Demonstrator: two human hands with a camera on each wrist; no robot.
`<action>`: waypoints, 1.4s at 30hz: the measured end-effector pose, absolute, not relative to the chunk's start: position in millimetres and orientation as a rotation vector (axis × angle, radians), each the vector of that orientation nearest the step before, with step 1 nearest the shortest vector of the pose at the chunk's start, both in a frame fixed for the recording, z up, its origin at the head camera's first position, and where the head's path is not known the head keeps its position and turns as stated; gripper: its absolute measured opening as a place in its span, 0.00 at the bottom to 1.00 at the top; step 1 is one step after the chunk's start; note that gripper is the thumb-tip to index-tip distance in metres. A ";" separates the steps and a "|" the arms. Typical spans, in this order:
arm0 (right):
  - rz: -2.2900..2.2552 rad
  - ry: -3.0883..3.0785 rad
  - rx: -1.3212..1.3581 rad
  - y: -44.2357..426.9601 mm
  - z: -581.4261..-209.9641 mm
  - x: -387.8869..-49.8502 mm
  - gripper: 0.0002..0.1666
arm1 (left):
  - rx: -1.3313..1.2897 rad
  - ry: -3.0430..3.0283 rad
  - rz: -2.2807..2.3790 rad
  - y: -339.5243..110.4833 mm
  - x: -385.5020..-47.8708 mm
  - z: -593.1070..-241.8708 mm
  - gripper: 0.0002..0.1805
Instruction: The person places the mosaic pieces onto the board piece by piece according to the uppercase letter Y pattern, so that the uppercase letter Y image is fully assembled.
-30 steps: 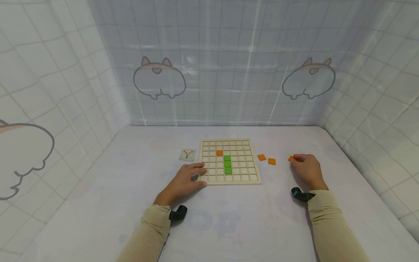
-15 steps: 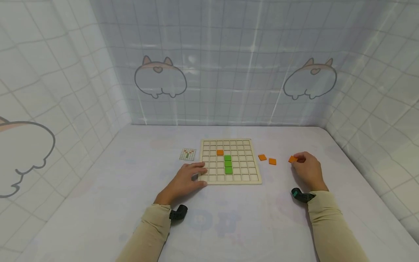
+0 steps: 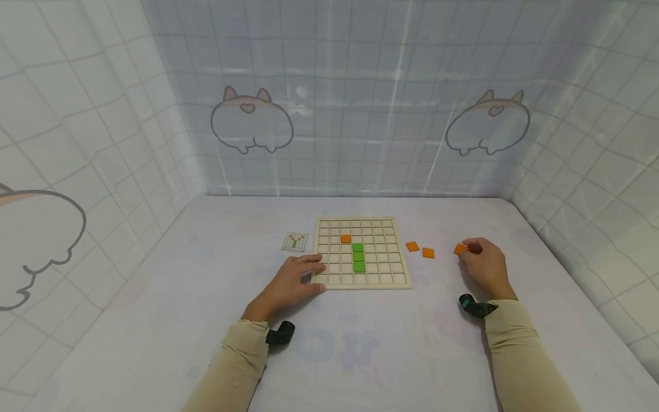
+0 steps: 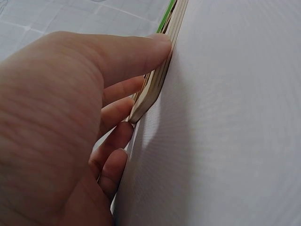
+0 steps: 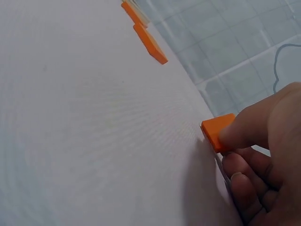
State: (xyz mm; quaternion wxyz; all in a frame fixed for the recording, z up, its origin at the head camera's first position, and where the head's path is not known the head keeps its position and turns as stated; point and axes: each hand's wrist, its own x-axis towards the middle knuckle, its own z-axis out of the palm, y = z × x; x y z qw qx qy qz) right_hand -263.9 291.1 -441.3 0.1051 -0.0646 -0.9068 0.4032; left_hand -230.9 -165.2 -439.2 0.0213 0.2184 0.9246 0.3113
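A pale square grid board (image 3: 383, 278) lies on the table in the head view. Three green tiles (image 3: 358, 257) stand in a column on it, with one orange tile (image 3: 346, 238) up and left of them. My left hand (image 3: 282, 287) rests at the board's near left corner, fingers loosely spread, its thumb (image 4: 141, 54) on the edge. Off to the right, my right hand (image 3: 485, 268) pinches another orange tile (image 5: 216, 129), thumb on top. The tile is at or close to the tabletop; whether it touches, I cannot tell.
Two loose orange tiles, one (image 3: 412, 246) and another (image 3: 428, 253), lie between the board and my right hand. A small printed pattern card (image 3: 295, 241) sits left of the board. A tiled-print backdrop (image 3: 370, 137) closes off the far side.
Over the last second my right hand has shifted slightly, and more of the pinched orange tile shows. My left hand stays on the board; the other tiles lie as before.
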 end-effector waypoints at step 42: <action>1.532 -2.570 -0.097 276.5 -431.7 -264.9 0.25 | 0.692 2.865 0.960 -165.8 -232.7 -440.6 0.27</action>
